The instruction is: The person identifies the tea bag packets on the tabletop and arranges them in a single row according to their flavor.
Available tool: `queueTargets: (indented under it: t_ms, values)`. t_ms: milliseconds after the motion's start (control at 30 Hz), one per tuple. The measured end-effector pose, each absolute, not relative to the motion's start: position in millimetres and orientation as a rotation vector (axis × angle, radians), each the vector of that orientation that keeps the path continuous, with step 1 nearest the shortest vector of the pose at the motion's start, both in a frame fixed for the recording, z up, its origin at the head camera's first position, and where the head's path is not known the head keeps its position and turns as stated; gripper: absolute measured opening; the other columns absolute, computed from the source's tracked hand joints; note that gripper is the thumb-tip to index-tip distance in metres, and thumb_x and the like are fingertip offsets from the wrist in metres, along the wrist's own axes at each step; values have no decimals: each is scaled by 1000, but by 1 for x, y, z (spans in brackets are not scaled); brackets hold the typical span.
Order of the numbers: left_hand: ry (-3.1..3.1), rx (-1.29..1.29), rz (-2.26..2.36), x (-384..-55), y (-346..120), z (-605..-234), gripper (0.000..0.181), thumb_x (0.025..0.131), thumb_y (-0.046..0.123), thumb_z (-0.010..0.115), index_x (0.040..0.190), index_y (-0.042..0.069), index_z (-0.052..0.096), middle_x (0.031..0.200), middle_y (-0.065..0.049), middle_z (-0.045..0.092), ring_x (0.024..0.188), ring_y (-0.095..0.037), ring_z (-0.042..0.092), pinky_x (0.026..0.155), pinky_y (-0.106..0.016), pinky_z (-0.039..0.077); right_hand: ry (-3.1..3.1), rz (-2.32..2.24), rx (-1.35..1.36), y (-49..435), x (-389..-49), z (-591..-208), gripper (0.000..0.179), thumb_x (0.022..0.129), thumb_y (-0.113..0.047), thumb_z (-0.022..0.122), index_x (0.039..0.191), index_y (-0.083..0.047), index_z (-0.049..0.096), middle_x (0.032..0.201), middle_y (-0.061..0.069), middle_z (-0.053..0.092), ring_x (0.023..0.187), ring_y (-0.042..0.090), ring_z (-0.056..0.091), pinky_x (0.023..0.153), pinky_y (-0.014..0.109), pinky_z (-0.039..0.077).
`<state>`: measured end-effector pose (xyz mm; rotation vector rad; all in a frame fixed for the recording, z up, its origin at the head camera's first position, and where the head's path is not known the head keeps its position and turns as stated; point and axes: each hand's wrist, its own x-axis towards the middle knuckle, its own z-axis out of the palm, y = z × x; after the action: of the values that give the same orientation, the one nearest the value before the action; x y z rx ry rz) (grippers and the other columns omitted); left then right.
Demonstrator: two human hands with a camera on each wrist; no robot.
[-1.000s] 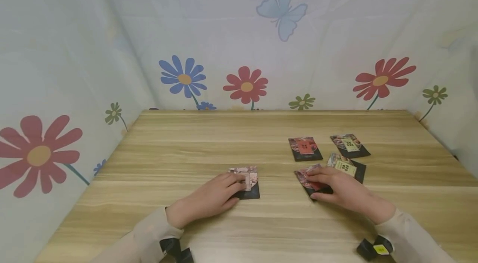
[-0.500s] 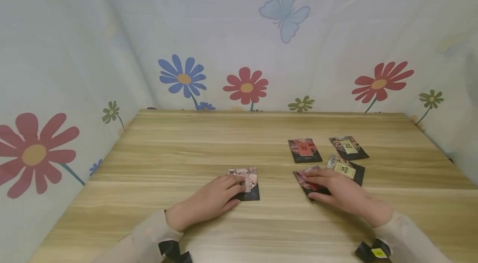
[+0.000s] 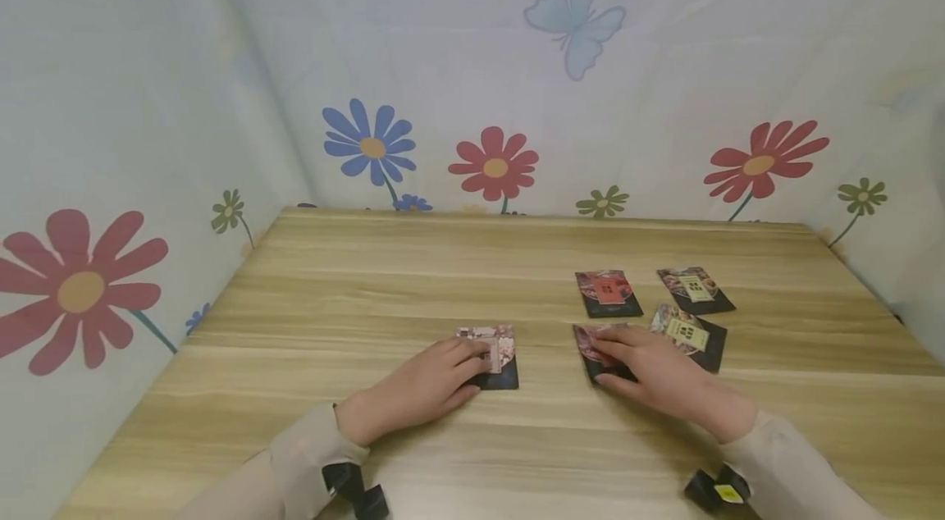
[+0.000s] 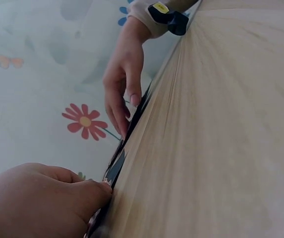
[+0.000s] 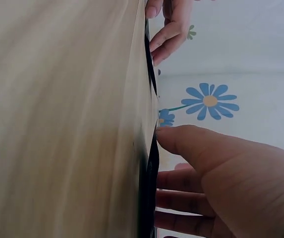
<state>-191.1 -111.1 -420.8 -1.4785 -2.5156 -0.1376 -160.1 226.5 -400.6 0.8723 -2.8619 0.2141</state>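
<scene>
- At nine o'clock in the head view, a large red flower [image 3: 81, 293] is printed on the pale cloth [image 3: 428, 20] by which the wood-grain table [image 3: 384, 274] is bordered.
- At seven o'clock, the left sleeve [image 3: 310, 446] is seen, with a black device [image 3: 353, 489] worn at its cuff.
- The left hand [image 3: 422, 389] is laid over the pale pink packet [image 3: 505, 349], which lies flat at two o'clock from it; the fingers are stretched across its face, the thumb is kept apart at the near edge, and nothing is clamped.
- At one o'clock from that packet, a red-label packet [image 3: 609, 293] is seen lying flat.
- At six o'clock from the red-label packet, a dark red packet [image 3: 588, 351] is partly covered by the right hand [image 3: 668, 368]; its fingers are extended over the face, with the thumb spread toward the near edge, and nothing is clamped.
- Just beyond the right hand, at one o'clock, a yellow-label packet [image 3: 688, 335] is partly hidden by it.
- At twelve o'clock from this, a second yellow-label packet [image 3: 694, 289] is seen; whether the two touch cannot be told.
- At five o'clock in the head view, the right sleeve [image 3: 797, 467] is seen.
</scene>
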Motion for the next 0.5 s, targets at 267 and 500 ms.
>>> queueTargets:
  t_ms: [267,500]
  values:
    - [-2523,-1476,-131,-191,-112,-421,32,96,28,56,123,12,60,135,-8,56,124,-22,54,109,-38,44,-2899,209,860,209,-163,-401,55,88,-38,66,130,-3,59,130,15,58,120,34,56,100,52,48]
    - [-2526,-1470,-129,-191,-112,-422,32,96,28,56,124,12,60,136,-8,56,124,-22,54,110,-37,43,-2880,206,869,195,-165,-401,56,86,-42,68,127,-4,62,127,13,60,118,34,57,98,51,49]
